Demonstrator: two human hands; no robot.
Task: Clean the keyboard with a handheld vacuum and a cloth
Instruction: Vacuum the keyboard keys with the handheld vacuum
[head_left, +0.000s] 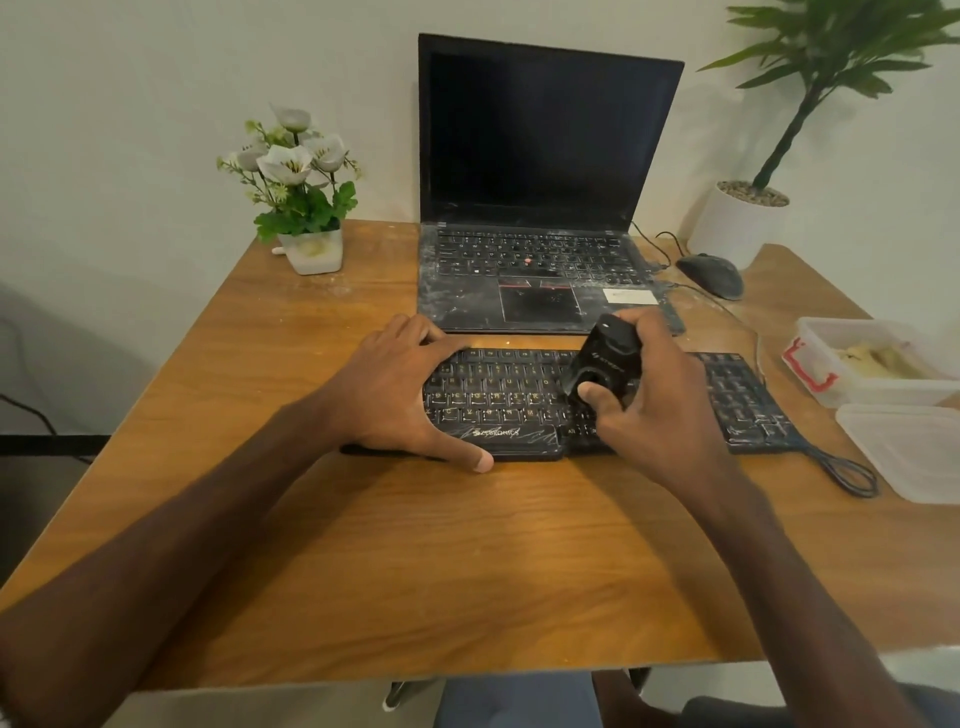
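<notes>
Keyboard (519, 402) mid-table (467, 561), laptop (535, 280) just behind, bare wood in front. My left hand (395, 395) lies spread flat over its left end; my right hand (660, 415) grips the handheld vacuum (605, 358), nozzle on the keys.

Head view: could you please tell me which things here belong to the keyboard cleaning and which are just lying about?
In use: keyboard, handheld vacuum, left hand, right hand.
Lying about: laptop, mouse, flower pot, potted plant, plastic container, second container.
</notes>
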